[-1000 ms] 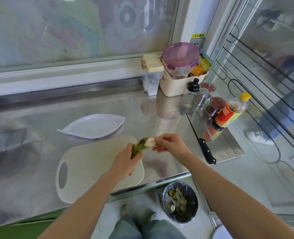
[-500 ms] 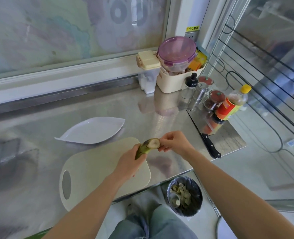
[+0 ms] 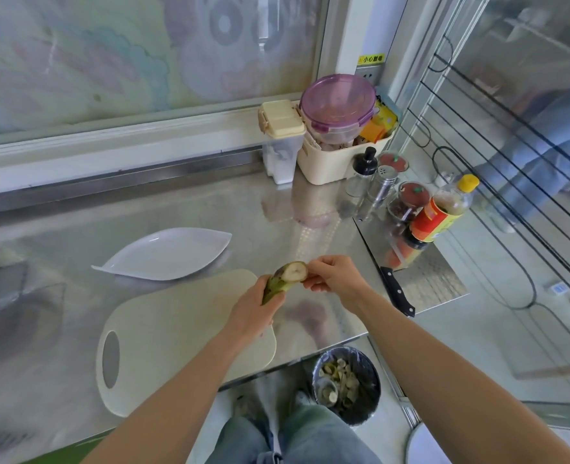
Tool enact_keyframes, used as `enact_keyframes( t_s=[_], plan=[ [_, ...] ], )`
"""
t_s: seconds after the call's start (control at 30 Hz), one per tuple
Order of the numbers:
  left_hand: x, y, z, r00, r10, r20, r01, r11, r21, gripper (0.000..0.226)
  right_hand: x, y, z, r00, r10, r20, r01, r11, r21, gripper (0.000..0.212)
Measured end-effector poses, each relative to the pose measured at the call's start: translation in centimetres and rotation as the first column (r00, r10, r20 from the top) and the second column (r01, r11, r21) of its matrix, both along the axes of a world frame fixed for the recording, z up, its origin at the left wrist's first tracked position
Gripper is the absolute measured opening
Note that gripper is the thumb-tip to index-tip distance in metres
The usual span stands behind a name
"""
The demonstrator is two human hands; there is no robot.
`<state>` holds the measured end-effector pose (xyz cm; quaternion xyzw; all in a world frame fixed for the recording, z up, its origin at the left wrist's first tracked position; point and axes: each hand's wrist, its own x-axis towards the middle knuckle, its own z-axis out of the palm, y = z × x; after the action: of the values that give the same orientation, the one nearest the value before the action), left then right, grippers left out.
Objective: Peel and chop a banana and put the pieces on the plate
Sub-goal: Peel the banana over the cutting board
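The banana (image 3: 285,277), green-skinned with its pale tip bared, is held over the far right corner of the cutting board (image 3: 176,329), the left hand (image 3: 253,313) wrapped round its lower part and the right hand (image 3: 335,277) pinching the peel at the tip. Peeling looks just begun; next, the strip must be drawn downward.

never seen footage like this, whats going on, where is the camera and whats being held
No machine here: a person works bare-handed, and the single camera sits on their head, looking down, so both arms enter from below. The left hand grips the green banana low down; the right hand pinches its top end, where pale flesh shows. On the steel counter lie a white cutting board, an empty leaf-shaped plate and, to the right, a black-handled knife.
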<state>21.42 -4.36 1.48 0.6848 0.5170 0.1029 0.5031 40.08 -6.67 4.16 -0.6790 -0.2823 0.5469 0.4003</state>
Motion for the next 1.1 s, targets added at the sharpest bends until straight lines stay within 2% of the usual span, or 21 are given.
enact_keyframes(
  t_s=[0.2, 0.37, 0.43, 0.5, 0.63, 0.73, 0.87, 0.93, 1.1],
  plan=[
    [-0.3, 0.4, -0.4, 0.997, 0.043, 0.067, -0.038, 0.996, -0.084, 0.028, 1.0, 0.1, 0.7, 0.982, 0.088, -0.168, -0.088, 0.996, 0.011, 0.022],
    [0.4, 0.7, -0.4, 0.998, 0.031, 0.056, -0.027, 0.998, -0.061, 0.03, 1.3, 0.8, 1.0, 0.994, 0.066, -0.083, -0.069, 0.997, -0.029, 0.01],
    [0.7, 0.7, -0.5, 0.999, 0.031, 0.035, -0.031, 0.999, -0.005, 0.03, 1.1, 1.1, 1.0, 0.998, 0.036, -0.051, -0.039, 0.997, -0.059, 0.011],
    [1.0, 0.7, -0.5, 0.996, 0.034, 0.08, -0.033, 0.999, -0.021, 0.026, 0.9, 1.4, 1.1, 0.999, 0.002, -0.052, -0.006, 0.996, -0.092, 0.012],
    [1.3, 0.4, 0.5, 0.972, 0.064, 0.227, -0.026, 0.985, -0.168, 0.02, 0.4, 1.5, 1.0, 0.963, -0.123, -0.241, 0.077, 0.978, -0.192, 0.017],
    [1.3, 0.4, 0.6, 0.958, 0.097, 0.271, -0.034, 0.972, -0.231, 0.019, 0.0, 1.6, 0.8, 0.926, -0.187, -0.327, 0.112, 0.966, -0.235, 0.017],
    [0.8, 0.6, -0.4, 0.932, 0.166, 0.322, -0.067, 0.953, -0.297, 0.029, -0.3, 1.5, 0.3, 0.951, -0.179, -0.253, 0.109, 0.958, -0.266, 0.015],
    [1.0, 0.8, -0.2, 0.878, 0.239, 0.415, -0.09, 0.933, -0.348, 0.036, -0.3, 1.2, -0.3, 0.966, -0.162, -0.201, 0.098, 0.95, -0.296, 0.016],
    [1.8, 1.6, 1.0, 0.741, 0.405, 0.536, -0.156, 0.88, -0.449, 0.031, 0.4, -0.4, -1.7, 0.993, -0.103, -0.052, 0.077, 0.927, -0.366, 0.019]
  ],
)
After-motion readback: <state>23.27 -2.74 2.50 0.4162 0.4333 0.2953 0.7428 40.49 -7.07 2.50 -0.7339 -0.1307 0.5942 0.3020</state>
